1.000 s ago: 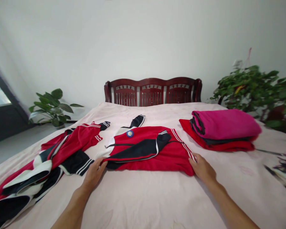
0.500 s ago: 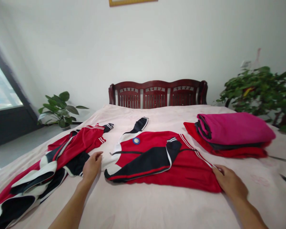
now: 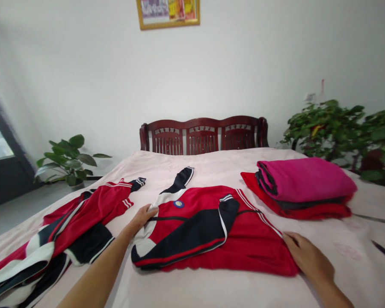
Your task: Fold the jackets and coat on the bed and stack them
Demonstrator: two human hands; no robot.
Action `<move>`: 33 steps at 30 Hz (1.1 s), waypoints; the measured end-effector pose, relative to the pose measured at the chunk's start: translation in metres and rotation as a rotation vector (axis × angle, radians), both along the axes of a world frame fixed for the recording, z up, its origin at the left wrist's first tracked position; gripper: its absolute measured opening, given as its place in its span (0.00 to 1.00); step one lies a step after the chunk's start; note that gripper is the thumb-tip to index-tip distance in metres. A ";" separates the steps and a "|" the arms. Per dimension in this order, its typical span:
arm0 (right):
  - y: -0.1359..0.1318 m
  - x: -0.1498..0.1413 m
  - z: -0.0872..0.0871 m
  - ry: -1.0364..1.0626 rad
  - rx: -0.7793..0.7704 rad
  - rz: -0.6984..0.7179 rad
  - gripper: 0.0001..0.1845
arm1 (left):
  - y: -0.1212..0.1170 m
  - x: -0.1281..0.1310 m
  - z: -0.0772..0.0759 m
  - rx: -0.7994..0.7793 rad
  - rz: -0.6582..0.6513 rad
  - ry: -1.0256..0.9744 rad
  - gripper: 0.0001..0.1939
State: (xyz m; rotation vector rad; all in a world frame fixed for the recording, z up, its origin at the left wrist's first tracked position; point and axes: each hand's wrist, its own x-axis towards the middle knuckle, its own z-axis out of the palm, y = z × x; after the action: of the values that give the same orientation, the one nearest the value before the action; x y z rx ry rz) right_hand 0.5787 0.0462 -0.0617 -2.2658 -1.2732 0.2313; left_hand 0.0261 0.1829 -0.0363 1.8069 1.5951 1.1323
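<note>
A red track jacket (image 3: 192, 218) with white panels and navy sleeves lies flat in the middle of the bed, one sleeve folded across its front. It has a round blue badge (image 3: 179, 204) on the chest. My left hand (image 3: 141, 217) closes on the white part of the jacket's upper left side. My right hand (image 3: 306, 256) lies by the jacket's lower right hem, fingertips on its edge. Another crumpled red, white and navy track garment (image 3: 83, 216) sprawls to the left of my left hand.
A folded magenta cloth on red fabric (image 3: 304, 184) sits at the bed's right. The pale pink bedsheet (image 3: 349, 252) spreads under everything. Behind stands a dark wooden headboard (image 3: 202, 137), flanked by potted plants (image 3: 71, 161) (image 3: 327, 130). A framed picture (image 3: 167, 14) hangs above.
My left hand has moved right from beside the jacket onto its white side panel. The jacket's left edge has shifted slightly with it, and my right hand stays at the hem.
</note>
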 end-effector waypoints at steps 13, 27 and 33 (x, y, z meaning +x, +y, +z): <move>0.001 0.003 -0.002 0.035 -0.028 0.022 0.29 | -0.023 -0.023 0.017 -0.546 -0.218 -0.637 0.27; 0.004 0.007 -0.012 0.020 -0.064 0.023 0.31 | -0.023 0.006 0.024 0.030 0.154 0.709 0.25; 0.001 0.011 -0.009 0.016 0.011 0.031 0.31 | -0.037 0.032 -0.014 0.142 -0.217 0.882 0.28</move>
State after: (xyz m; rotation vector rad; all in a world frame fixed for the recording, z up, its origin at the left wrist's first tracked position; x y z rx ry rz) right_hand 0.5895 0.0474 -0.0707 -2.2319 -1.2987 0.2529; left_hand 0.0579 0.1462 -0.0505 2.7150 1.6900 0.3372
